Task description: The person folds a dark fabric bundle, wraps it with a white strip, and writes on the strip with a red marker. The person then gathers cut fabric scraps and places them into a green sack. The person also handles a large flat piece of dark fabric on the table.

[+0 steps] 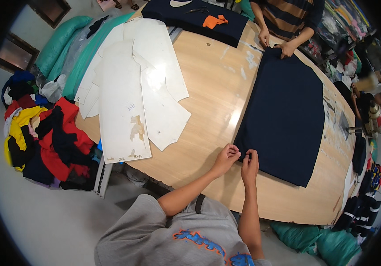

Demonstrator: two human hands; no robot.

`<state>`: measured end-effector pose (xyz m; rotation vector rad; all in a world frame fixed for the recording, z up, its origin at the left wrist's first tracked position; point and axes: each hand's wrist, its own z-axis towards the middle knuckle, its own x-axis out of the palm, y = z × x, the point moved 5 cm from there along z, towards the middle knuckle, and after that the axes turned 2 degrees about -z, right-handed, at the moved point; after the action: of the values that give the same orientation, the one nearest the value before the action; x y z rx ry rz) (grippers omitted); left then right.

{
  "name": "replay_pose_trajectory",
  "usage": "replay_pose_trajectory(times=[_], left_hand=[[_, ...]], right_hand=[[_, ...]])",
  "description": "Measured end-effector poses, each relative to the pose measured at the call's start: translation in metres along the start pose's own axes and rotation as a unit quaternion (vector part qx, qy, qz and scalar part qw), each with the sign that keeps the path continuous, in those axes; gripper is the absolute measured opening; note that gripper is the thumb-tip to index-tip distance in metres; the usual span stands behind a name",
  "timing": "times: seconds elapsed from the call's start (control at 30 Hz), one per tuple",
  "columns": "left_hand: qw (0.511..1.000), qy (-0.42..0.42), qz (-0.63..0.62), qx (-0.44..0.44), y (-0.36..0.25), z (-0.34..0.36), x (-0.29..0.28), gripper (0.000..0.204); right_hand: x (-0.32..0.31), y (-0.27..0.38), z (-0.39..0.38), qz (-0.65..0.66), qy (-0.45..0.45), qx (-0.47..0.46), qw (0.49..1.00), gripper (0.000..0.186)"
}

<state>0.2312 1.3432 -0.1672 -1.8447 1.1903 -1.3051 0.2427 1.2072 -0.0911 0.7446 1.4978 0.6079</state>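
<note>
A stack of dark navy fabric [283, 115] lies on the right part of the wooden table [212, 75]. At its near left corner, my left hand [226, 159] is closed in a pinch at the cloth's edge. Close beside it, my right hand [250, 165] pinches the same corner, with thumb and fingertips pressed together. Whatever lies right between the fingertips is too small to make out beyond the fabric edge. Across the table, a co-worker's two hands [283, 48] grip the far end of the navy fabric.
White pattern boards [121, 102] overlap on the left of the table. At the far edge lies another navy fabric stack [226, 31] with an orange scrap [214, 21] and scissors [197, 9]. Coloured cloth scraps [62, 142] are heaped on the left; green sacks [319, 239] sit below the near right edge.
</note>
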Motion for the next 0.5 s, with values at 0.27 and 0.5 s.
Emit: replay_pose_trajectory(times=[0.27,0.5], left_hand=[[1.0,-0.01,-0.004,0.003,0.018,0.007,0.0,0.024],[1.0,-0.017,0.003,0.0,-0.003,-0.001,0.0,0.023]], right_hand=[[0.002,-0.044,0.004,0.043,-0.046,-0.086,0.994,0.018],[-0.003,-0.013,0.003,0.031,-0.01,-0.024,0.999,0.007]])
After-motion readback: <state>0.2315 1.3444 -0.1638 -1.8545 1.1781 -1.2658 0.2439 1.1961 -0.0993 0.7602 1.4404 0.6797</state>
